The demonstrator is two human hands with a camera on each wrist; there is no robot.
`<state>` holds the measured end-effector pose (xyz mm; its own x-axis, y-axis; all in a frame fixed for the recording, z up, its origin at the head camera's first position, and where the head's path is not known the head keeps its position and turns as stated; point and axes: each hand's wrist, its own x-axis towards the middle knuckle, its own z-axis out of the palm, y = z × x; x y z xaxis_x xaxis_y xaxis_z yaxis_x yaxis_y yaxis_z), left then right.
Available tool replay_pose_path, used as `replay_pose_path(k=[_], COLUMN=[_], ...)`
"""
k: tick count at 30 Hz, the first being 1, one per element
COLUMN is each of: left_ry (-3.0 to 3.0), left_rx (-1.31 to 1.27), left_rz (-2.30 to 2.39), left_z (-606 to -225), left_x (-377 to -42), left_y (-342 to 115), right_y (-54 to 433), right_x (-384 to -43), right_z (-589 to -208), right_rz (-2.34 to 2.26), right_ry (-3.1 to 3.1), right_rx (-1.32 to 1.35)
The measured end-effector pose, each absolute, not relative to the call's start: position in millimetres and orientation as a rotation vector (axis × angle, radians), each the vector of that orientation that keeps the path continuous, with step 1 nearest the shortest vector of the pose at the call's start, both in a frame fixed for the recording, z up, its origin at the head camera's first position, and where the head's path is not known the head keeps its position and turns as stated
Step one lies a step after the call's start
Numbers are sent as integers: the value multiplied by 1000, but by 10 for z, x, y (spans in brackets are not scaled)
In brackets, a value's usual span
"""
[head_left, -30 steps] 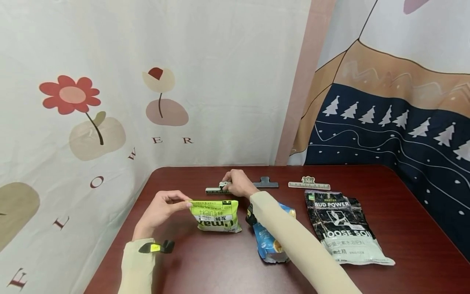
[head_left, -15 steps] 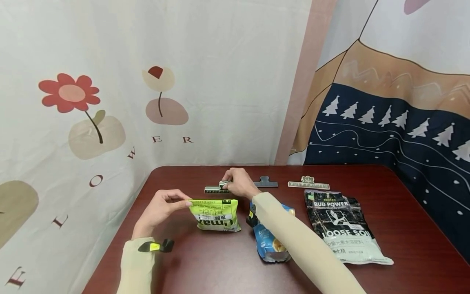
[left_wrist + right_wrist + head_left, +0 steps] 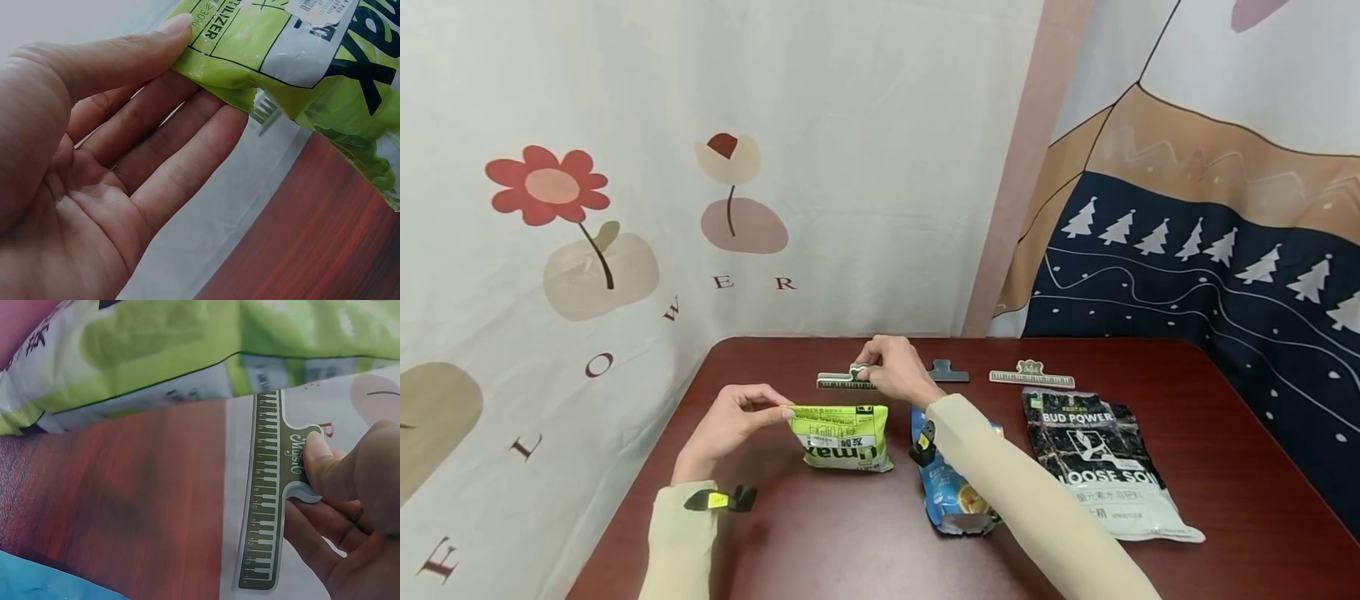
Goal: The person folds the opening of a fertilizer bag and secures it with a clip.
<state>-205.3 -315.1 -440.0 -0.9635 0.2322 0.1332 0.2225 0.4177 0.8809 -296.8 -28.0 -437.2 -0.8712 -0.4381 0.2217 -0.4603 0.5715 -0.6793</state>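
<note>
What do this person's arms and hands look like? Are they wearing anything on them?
The left hand and right hand are bare, without gloves. Plain, pale cream sleeves cover both forearms. At each wrist sits a small black device with a bright yellow patch. I see no cables.

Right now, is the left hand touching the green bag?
Touching. The left wrist view shows the left hand pinching the green bag at its edge, thumb pressed on it.
</note>
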Motion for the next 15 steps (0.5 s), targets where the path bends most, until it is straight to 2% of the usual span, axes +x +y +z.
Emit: replay_pose_path(k=[15], left_ry=[2635], left_rx=[385], left_rz=[1629], left_z=[-4395], left_x=[-2050], left_y=[-3145], right_y=[-113], right_x=[-2755], right_z=[-4142], right_rz=[1289], right_ry=[-2637], right_rx=[807])
